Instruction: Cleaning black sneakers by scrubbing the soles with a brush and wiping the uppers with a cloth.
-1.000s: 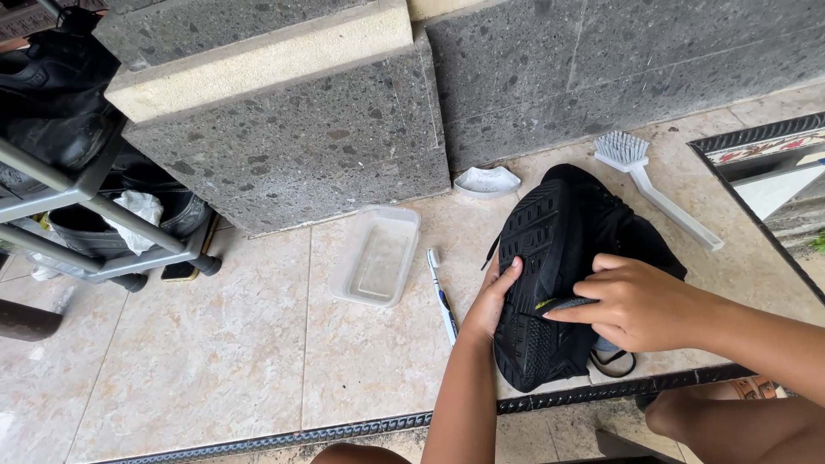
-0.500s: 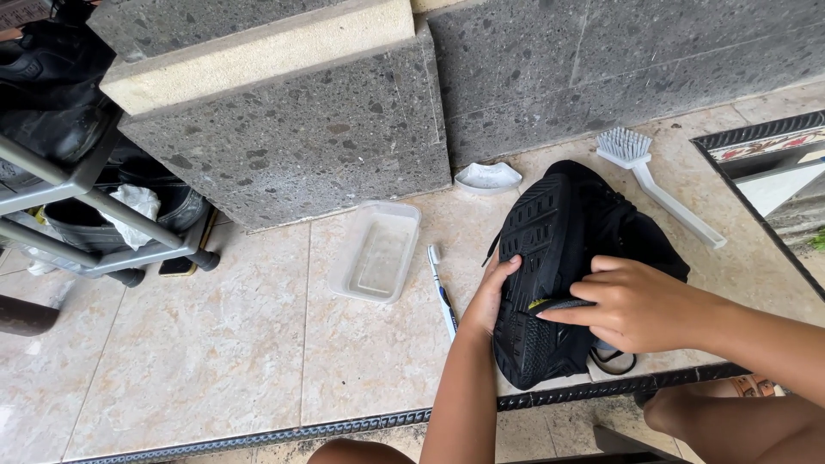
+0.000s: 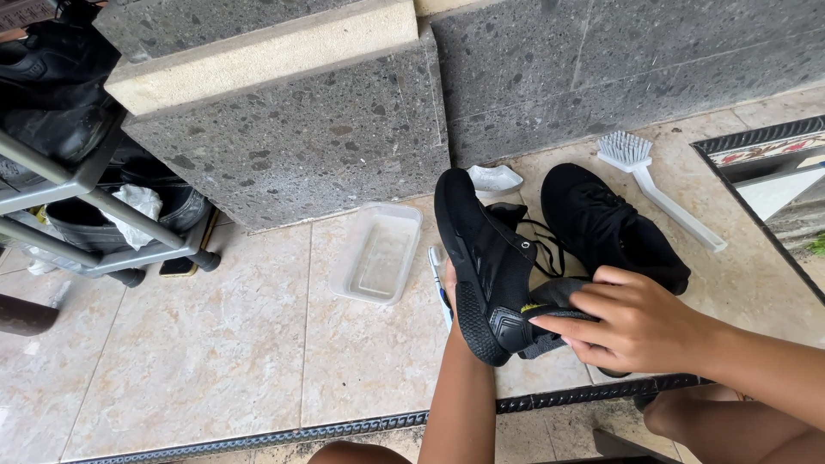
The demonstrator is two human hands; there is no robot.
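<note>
Both forearms are bare (no sleeves, rings or watch showing).

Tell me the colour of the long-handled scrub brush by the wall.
White scrub brush, clearest in the head view.

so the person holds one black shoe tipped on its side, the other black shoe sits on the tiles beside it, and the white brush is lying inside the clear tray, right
Not quite. The white brush is not in the clear tray; it lies on the tiles by the wall, on the far side of the second shoe from the tray. The rest holds: the head view shows the held shoe tipped on its side, with the right hand at its heel.
</note>
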